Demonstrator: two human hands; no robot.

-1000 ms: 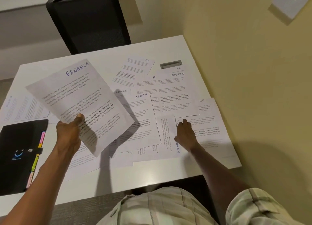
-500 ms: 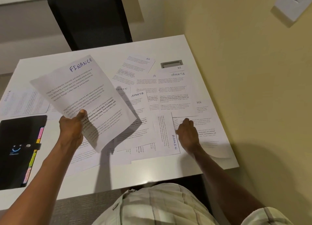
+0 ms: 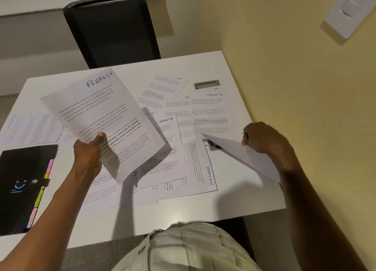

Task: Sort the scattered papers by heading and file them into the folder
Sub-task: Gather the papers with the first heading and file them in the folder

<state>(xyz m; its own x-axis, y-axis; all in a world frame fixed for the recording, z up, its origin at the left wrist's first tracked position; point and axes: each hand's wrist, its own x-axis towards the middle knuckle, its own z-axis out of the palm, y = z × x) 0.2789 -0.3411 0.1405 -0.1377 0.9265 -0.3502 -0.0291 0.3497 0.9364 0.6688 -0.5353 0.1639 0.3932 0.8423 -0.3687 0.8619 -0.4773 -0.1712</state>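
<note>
Meanwhile left hand (image 3: 87, 155) fingers grip the FINANCE sheet (image 3: 101, 116) above scattered papers (image 3: 162, 169), right hand (image 3: 264, 138) pinching another sheet (image 3: 240, 154).

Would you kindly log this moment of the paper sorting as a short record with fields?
left hand: holds the FINANCE sheet up off the table
right hand: lifts a sheet by its edge, blank side showing
folder: black, closed, coloured tabs, at the table's left edge
loose papers on table: SPORTS sheet, ADMIN sheet, HR sheet, others overlapping
filed so far: none visible
</note>
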